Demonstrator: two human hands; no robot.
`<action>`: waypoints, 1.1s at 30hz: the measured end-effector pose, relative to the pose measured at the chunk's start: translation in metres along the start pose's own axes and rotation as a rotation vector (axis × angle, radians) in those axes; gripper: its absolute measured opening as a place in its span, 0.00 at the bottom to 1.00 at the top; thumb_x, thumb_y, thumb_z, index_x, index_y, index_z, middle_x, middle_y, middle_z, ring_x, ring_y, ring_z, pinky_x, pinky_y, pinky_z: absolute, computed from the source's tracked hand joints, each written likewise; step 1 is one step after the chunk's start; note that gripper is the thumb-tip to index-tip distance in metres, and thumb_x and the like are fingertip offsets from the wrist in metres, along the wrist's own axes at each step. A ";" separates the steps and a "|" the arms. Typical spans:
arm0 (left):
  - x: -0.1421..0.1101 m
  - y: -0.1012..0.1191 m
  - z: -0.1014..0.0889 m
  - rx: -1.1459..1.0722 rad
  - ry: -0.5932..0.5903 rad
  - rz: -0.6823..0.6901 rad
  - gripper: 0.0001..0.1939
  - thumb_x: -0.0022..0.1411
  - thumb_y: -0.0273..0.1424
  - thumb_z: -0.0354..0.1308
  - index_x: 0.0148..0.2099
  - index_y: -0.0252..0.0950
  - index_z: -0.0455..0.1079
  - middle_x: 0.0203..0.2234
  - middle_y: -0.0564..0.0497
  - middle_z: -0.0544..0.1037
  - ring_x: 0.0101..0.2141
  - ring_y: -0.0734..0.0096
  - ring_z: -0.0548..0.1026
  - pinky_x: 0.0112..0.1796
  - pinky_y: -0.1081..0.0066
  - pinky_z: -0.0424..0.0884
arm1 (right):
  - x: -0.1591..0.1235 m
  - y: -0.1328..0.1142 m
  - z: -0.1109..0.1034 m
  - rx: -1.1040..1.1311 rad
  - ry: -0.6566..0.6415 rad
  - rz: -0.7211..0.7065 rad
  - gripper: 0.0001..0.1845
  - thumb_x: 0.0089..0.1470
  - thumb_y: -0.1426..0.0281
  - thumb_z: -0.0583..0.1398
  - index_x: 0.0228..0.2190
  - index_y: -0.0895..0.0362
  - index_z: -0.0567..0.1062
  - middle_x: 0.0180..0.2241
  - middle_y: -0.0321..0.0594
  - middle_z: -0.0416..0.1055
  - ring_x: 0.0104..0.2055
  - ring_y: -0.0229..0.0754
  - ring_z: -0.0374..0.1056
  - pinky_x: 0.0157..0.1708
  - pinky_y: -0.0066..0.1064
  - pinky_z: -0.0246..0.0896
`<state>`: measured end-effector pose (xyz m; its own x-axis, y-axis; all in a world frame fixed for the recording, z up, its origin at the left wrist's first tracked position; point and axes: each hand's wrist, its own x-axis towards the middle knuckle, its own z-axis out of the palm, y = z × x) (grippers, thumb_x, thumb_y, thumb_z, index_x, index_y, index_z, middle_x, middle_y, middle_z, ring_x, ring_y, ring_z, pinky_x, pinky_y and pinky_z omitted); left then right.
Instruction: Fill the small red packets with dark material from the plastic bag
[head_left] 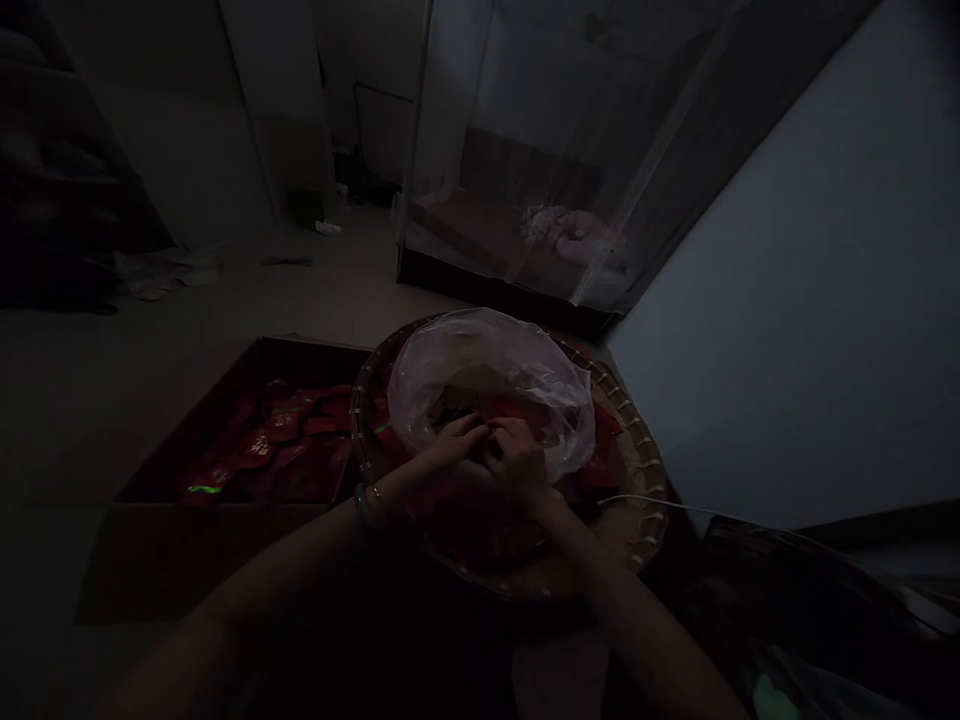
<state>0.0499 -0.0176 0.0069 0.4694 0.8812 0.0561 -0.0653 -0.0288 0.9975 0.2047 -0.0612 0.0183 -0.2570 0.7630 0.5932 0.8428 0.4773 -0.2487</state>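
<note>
Fingers of the left hand (455, 443) and the right hand (519, 458) are bent and drawn close, the two hands almost meeting over the mouth of a translucent plastic bag (576, 392); in the dim light one cannot tell whether they are clamped on anything. The bag sits open in a round woven basket (651, 470), its rim spread wide about the hands. Just beyond the fingers, at the bag's mouth, show a red piece (514, 407) and some dark pieces (452, 412), too dim to make out. Red items (601, 458) lie beside the bag in the basket. A bracelet (364, 507) circles the left wrist. Left of the basket, a box (202, 562) holds many red pouches (259, 448), some with pale markings. A white cord (679, 506) crosses the basket's right edge, near a pale wall (810, 300).
</note>
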 end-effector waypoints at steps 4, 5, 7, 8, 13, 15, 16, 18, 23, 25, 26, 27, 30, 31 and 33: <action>-0.005 0.000 -0.002 -0.084 -0.023 -0.028 0.17 0.57 0.35 0.55 0.44 0.30 0.73 0.37 0.46 0.78 0.36 0.67 0.74 0.37 0.70 0.70 | 0.008 -0.023 -0.013 0.134 0.024 -0.023 0.11 0.58 0.69 0.54 0.38 0.56 0.75 0.48 0.49 0.68 0.52 0.47 0.62 0.52 0.42 0.60; -0.006 0.001 -0.004 -0.069 -0.019 -0.020 0.16 0.57 0.35 0.55 0.44 0.31 0.74 0.37 0.46 0.79 0.37 0.66 0.74 0.39 0.69 0.70 | 0.013 -0.020 -0.016 0.139 0.043 0.012 0.14 0.58 0.68 0.54 0.44 0.57 0.73 0.50 0.50 0.67 0.54 0.47 0.61 0.54 0.43 0.59; -0.009 0.003 -0.008 -0.007 0.007 0.005 0.15 0.56 0.35 0.56 0.44 0.32 0.74 0.38 0.46 0.79 0.39 0.64 0.74 0.41 0.67 0.70 | 0.021 -0.011 -0.021 0.108 0.064 0.068 0.21 0.58 0.66 0.55 0.52 0.58 0.68 0.54 0.51 0.64 0.56 0.49 0.59 0.55 0.46 0.57; -0.009 0.004 -0.009 0.021 0.021 0.019 0.15 0.56 0.34 0.57 0.44 0.32 0.74 0.38 0.47 0.79 0.40 0.63 0.74 0.42 0.66 0.71 | 0.024 -0.006 -0.021 0.087 0.061 0.074 0.22 0.57 0.66 0.55 0.53 0.58 0.67 0.54 0.51 0.64 0.56 0.50 0.59 0.55 0.47 0.57; -0.009 0.003 -0.009 0.077 0.088 0.068 0.14 0.57 0.33 0.55 0.43 0.33 0.75 0.37 0.48 0.80 0.41 0.63 0.75 0.44 0.65 0.71 | 0.022 0.000 -0.017 0.017 0.073 0.009 0.20 0.59 0.69 0.54 0.52 0.57 0.69 0.48 0.48 0.70 0.52 0.49 0.63 0.52 0.44 0.60; -0.009 0.002 -0.007 0.087 0.089 0.070 0.14 0.57 0.31 0.54 0.44 0.34 0.75 0.37 0.49 0.80 0.41 0.63 0.75 0.43 0.66 0.71 | 0.017 -0.002 -0.018 -0.022 0.093 -0.019 0.19 0.60 0.70 0.52 0.52 0.57 0.70 0.48 0.48 0.70 0.52 0.48 0.63 0.52 0.43 0.60; -0.009 0.002 -0.006 0.089 0.082 0.071 0.14 0.57 0.30 0.53 0.44 0.34 0.75 0.38 0.49 0.80 0.41 0.64 0.75 0.43 0.66 0.72 | 0.015 -0.004 -0.019 -0.041 0.101 -0.032 0.18 0.60 0.71 0.52 0.50 0.56 0.71 0.47 0.48 0.70 0.52 0.48 0.63 0.51 0.43 0.60; -0.009 0.002 -0.005 0.093 0.053 0.079 0.15 0.58 0.29 0.52 0.45 0.34 0.75 0.39 0.48 0.80 0.41 0.64 0.75 0.43 0.67 0.72 | 0.014 -0.005 -0.023 -0.078 0.117 -0.042 0.13 0.60 0.71 0.53 0.43 0.57 0.75 0.43 0.48 0.71 0.48 0.48 0.64 0.48 0.42 0.61; -0.004 0.003 -0.012 0.242 0.068 0.192 0.15 0.60 0.30 0.52 0.46 0.33 0.74 0.39 0.45 0.79 0.39 0.64 0.76 0.42 0.67 0.71 | 0.024 -0.005 -0.033 -0.010 0.059 -0.033 0.09 0.56 0.67 0.59 0.26 0.56 0.75 0.29 0.43 0.70 0.36 0.45 0.64 0.37 0.36 0.62; -0.001 0.004 -0.020 0.287 0.082 0.210 0.15 0.58 0.32 0.54 0.46 0.33 0.74 0.38 0.46 0.79 0.37 0.66 0.76 0.39 0.69 0.71 | 0.028 -0.003 -0.036 0.095 0.073 0.053 0.09 0.54 0.66 0.60 0.25 0.57 0.74 0.27 0.41 0.70 0.34 0.44 0.65 0.35 0.34 0.62; 0.001 0.005 -0.025 0.284 0.079 0.187 0.15 0.58 0.33 0.55 0.45 0.32 0.74 0.36 0.46 0.79 0.35 0.67 0.76 0.36 0.70 0.71 | 0.030 -0.002 -0.037 0.154 0.082 0.129 0.09 0.53 0.65 0.61 0.26 0.57 0.74 0.27 0.41 0.71 0.33 0.43 0.66 0.35 0.34 0.61; 0.002 0.007 -0.029 0.267 0.076 0.143 0.15 0.57 0.34 0.56 0.43 0.31 0.74 0.33 0.47 0.79 0.31 0.68 0.75 0.33 0.71 0.71 | 0.031 -0.001 -0.038 0.224 0.069 0.214 0.09 0.52 0.64 0.61 0.26 0.57 0.74 0.27 0.40 0.71 0.32 0.42 0.66 0.34 0.33 0.62; 0.005 0.013 -0.039 0.199 0.068 0.048 0.17 0.55 0.38 0.57 0.41 0.29 0.75 0.27 0.48 0.78 0.25 0.71 0.73 0.26 0.74 0.69 | 0.033 0.001 -0.040 0.544 -0.085 0.440 0.13 0.49 0.60 0.61 0.31 0.57 0.75 0.27 0.38 0.72 0.29 0.40 0.66 0.30 0.31 0.62; 0.006 0.015 -0.040 0.195 0.068 0.059 0.18 0.55 0.38 0.58 0.41 0.29 0.75 0.28 0.48 0.78 0.26 0.71 0.73 0.27 0.74 0.69 | 0.034 0.001 -0.040 0.667 -0.140 0.493 0.15 0.49 0.59 0.61 0.34 0.58 0.75 0.27 0.37 0.73 0.29 0.39 0.66 0.29 0.30 0.62; 0.008 0.019 -0.041 0.227 0.066 0.115 0.17 0.55 0.38 0.58 0.41 0.30 0.75 0.30 0.48 0.79 0.28 0.70 0.74 0.29 0.73 0.70 | 0.036 0.001 -0.038 0.875 -0.217 0.576 0.19 0.47 0.57 0.62 0.37 0.58 0.74 0.29 0.38 0.74 0.30 0.39 0.67 0.30 0.29 0.62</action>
<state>0.0165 0.0080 0.0249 0.4110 0.8948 0.1745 0.0875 -0.2292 0.9694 0.2141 -0.0501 0.0681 -0.0800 0.9933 0.0837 0.2545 0.1015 -0.9617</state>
